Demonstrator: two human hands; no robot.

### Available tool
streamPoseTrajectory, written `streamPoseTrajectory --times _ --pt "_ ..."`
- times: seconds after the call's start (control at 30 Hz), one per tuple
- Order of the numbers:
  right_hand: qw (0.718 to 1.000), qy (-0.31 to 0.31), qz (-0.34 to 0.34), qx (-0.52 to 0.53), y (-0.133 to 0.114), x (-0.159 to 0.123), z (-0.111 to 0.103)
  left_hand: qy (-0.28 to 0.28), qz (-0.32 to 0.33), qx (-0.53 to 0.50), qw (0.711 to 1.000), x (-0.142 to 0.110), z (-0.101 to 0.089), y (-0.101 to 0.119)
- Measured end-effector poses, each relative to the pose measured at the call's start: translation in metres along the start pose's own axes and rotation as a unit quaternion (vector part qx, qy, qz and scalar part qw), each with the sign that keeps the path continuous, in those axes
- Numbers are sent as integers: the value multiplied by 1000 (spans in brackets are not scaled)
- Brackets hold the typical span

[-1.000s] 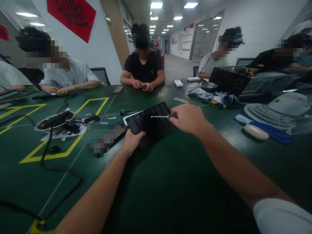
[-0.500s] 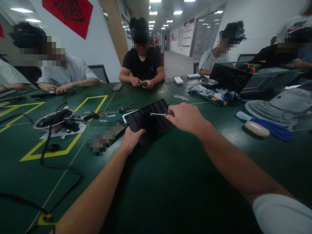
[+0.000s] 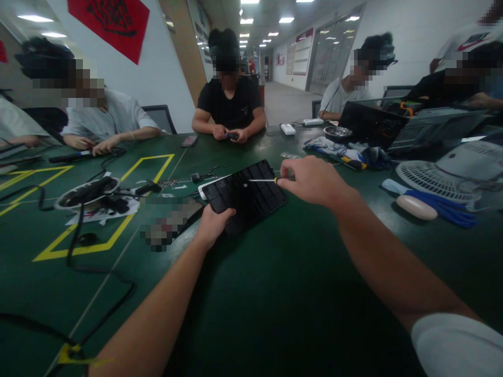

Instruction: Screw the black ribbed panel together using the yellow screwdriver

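Note:
A glossy black tablet [image 3: 255, 193] is tilted in front of me, its screen reflecting the ceiling. My left hand [image 3: 214, 225] grips its near left corner, thumb across the front and the other fingers hidden beneath. In my right hand [image 3: 310, 178] is a screwdriver [image 3: 264, 180] with a thin metal shaft and a black-and-yellow handle, pinched between the fingers. The shaft points left over the screen; whether its tip touches is unclear. A small pale round spot shows on the screen just below the tip. Behind the tablet's left edge a white flat thing [image 3: 203, 191] sticks out.
Cables and dark parts [image 3: 96, 193] lie left on the green table [image 3: 275, 293], inside yellow tape. A fan [image 3: 436, 178], blue gloves [image 3: 448, 209] and a pale oval object [image 3: 416, 207] are at right. A person [image 3: 230, 104] sits opposite; other people sit around.
My right hand has drawn back slightly to the right with the screwdriver, and the pale spot now stands apart from its tip. My left hand keeps its hold on the tablet.

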State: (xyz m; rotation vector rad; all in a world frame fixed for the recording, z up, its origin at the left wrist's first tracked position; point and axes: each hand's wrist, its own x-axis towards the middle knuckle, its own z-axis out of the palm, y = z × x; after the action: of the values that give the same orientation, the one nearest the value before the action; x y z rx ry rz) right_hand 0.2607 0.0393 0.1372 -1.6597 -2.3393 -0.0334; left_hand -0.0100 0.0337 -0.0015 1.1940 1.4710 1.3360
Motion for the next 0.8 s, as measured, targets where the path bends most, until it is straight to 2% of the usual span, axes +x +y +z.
streamPoseTrajectory --times 0.13,0.37,0.63,0.8 --pt "999 38 -14 0 5 0 -1 7 4 14 1000 0 0 0" --pt "993 79 -89 -16 8 4 2 1 -8 1 1000 -2 1 4" --pt "987 92 -128 -33 8 8 9 -1 -1 -6 1000 -1 1 3" --pt "985 77 -148 -41 6 9 10 -5 -3 -8 1000 -2 1 3"
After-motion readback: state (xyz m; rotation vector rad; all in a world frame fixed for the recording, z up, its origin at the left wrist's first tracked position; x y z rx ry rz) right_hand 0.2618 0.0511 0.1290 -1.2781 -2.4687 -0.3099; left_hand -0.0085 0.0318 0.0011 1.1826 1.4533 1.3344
